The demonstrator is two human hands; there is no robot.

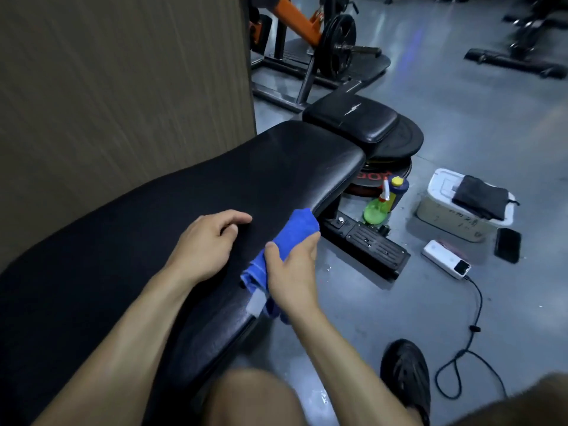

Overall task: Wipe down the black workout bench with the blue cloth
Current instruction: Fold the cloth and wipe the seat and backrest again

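Two hands meet the bench (190, 192): right hand (292, 272) grips the cloth (289, 238) at its near edge (left hand (206, 241) rests loosely curled, empty). Bench runs away toward upper right.

Bench pad (184, 204) under both hands: plain black. Cloth (289, 238) in right hand (292, 272): solid blue with white tag. Right of that hand: green spray bottle (376, 210), white box (442, 207) topped by black fabric (481, 196), white power bank (447, 262), black phone (507, 245). Floor (461, 118) grey. Beyond the hands: orange-and-black machine frame (295, 21).
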